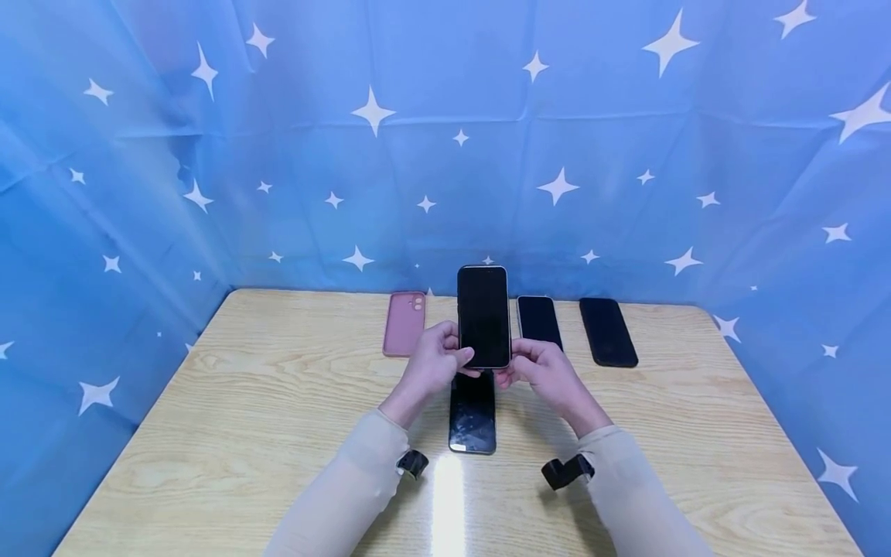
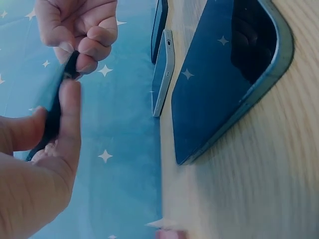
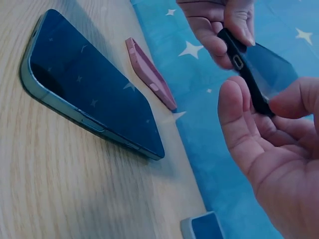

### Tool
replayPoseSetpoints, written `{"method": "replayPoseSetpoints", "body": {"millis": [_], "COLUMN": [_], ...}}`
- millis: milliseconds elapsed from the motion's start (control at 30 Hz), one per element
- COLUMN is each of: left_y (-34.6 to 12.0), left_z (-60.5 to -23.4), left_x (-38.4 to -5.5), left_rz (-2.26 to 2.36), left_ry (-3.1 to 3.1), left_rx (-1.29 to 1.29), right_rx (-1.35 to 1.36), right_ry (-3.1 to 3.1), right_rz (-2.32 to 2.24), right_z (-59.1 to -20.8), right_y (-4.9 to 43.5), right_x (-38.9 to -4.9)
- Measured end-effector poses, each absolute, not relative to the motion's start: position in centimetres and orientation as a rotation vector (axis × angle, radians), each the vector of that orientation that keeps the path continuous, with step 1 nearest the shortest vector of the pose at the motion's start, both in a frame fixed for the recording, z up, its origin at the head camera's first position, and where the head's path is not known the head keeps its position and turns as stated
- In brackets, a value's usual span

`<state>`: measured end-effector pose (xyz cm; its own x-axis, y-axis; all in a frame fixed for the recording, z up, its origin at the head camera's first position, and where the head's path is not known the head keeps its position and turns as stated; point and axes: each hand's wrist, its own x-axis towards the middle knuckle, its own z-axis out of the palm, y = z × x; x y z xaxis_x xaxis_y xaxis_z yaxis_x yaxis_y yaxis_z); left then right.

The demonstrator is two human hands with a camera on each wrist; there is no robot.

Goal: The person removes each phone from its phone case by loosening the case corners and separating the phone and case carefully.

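Note:
A smartphone (image 1: 484, 313) with a dark screen is held raised above the table, its screen toward the head camera. Its lower left corner is gripped by my left hand (image 1: 435, 360), thumb on the front edge. At the lower right corner, my right hand (image 1: 546, 374) pinches the side and bottom edge. The right wrist view shows a black cover (image 3: 244, 69) with a port opening along the phone's bottom edge. Below the hands, another dark-screened phone (image 1: 472, 422) lies flat on the table, its top end hidden behind the held phone and fingers.
Along the back of the wooden table (image 1: 264, 402) lie a pink phone case (image 1: 404, 325), a light-edged phone (image 1: 539, 319) and a black phone-shaped object (image 1: 609, 333). A blue star-patterned curtain (image 1: 445, 166) hangs behind. A band of light reflects near the front.

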<state>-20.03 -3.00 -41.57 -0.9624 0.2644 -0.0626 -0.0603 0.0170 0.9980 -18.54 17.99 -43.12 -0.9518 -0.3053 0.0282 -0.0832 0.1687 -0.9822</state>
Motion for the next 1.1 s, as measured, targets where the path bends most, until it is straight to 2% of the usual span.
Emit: {"method": "replayPoseSetpoints", "body": {"millis": [467,1100], "left_y": [-3.5,-3.8], "left_z": [-42.1,-42.5], "left_x": [-20.7,-20.6], "left_rz": [2.139,2.049], "left_ry": [1.820,1.985], "left_rx": [0.246,0.185], "right_rx": [-0.416,-0.262], "right_ry": [1.946,2.574], "right_rz": [-2.025,-1.737], "right_z": [-44.3,-43.2], "right_y": [18.6,17.9], "right_x": [-19.1,-18.0]}}
